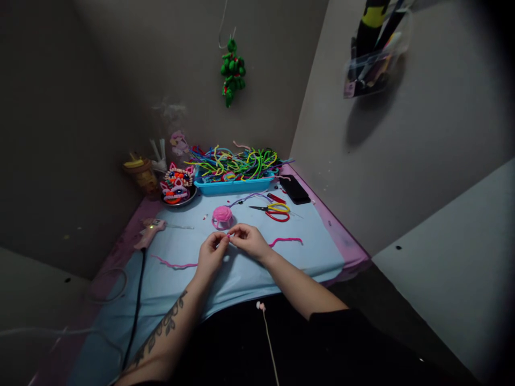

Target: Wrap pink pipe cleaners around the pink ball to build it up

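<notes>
My left hand and my right hand meet above the blue cloth, thumbs and fingertips pinched together. Between the fingertips shows a small bit of bright pink pipe cleaner. Pink fuzzy lengths extend past both hands, one pink strand to the left and another pink strand to the right; whether they are one piece is hidden by the hands. Just beyond the fingers stands a pink coiled piece on a pink ring-like base. Scissors with yellow and red handles lie to the right.
A blue tray heaped with coloured pipe cleaners stands at the back. Left of it is a bowl of finished pieces. A pink glue gun with a black cord lies left. A black phone rests at right. Green decorations hang above.
</notes>
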### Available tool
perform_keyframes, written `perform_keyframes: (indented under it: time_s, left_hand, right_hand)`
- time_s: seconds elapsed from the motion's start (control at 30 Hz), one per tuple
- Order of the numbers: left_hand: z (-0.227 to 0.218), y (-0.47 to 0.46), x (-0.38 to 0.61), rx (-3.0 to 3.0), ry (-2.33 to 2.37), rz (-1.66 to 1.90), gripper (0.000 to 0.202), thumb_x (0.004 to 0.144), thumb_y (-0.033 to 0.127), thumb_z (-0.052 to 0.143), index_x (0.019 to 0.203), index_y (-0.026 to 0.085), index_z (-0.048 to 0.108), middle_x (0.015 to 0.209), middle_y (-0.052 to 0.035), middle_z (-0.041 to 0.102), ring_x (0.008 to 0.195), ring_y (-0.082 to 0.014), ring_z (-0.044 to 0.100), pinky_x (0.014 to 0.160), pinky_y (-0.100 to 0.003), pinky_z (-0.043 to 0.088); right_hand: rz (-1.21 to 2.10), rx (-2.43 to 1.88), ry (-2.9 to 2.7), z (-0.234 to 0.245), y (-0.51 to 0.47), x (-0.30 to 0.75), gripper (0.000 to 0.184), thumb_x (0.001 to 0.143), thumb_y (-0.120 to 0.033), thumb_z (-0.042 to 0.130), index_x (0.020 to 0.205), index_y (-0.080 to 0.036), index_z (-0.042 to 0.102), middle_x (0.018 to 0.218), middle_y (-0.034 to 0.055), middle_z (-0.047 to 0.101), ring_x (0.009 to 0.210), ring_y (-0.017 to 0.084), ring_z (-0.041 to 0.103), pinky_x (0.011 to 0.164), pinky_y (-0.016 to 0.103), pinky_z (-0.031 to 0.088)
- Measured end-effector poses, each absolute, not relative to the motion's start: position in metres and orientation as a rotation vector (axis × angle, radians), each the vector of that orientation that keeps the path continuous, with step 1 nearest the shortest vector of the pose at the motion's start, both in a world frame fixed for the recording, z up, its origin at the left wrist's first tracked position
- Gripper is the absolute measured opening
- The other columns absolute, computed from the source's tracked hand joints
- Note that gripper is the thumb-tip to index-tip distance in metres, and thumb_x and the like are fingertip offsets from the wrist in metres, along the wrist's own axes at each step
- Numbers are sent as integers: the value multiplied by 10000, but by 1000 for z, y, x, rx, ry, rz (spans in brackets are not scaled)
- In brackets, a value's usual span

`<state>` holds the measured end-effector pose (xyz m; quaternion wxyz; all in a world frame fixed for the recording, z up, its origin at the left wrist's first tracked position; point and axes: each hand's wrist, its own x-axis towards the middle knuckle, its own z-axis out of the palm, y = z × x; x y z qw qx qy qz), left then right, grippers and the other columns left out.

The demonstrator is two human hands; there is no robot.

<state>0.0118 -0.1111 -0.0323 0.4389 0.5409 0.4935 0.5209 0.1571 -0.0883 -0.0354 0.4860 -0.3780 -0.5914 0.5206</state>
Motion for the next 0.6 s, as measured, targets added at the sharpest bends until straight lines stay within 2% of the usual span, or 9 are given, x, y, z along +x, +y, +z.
perform_keyframes:
  time_s: [0.2,0.4,0.6]
  left_hand:
    - [-29,-114,13,1371,1244,1305,264,754,424,622,742,167,565,599,32,522,549,-105,467,559,-228,385]
    - [-25,-117,16,1394,1341,1300,240,782,400,570,704,173,563,567,39,500,528,-111,458,528,-227,367]
    - [-29,-114,13,1354,1376,1222,213,750,374,514,655,183,522,500,57,429,460,-101,393,458,-216,323]
  right_hand:
    - [1091,-976,-1547,-31,-93,156,147,734,-244,620,840,-155,670,613,-43,527,552,77,445,540,203,356]
    - [894,-966,-1632,-30,-95,154,67,753,-188,589,772,-162,647,699,-14,570,611,92,490,580,208,394]
    - [670,-899,-1845,-34,-94,156,108,787,-115,548,806,-177,635,742,-1,566,699,119,530,661,231,432]
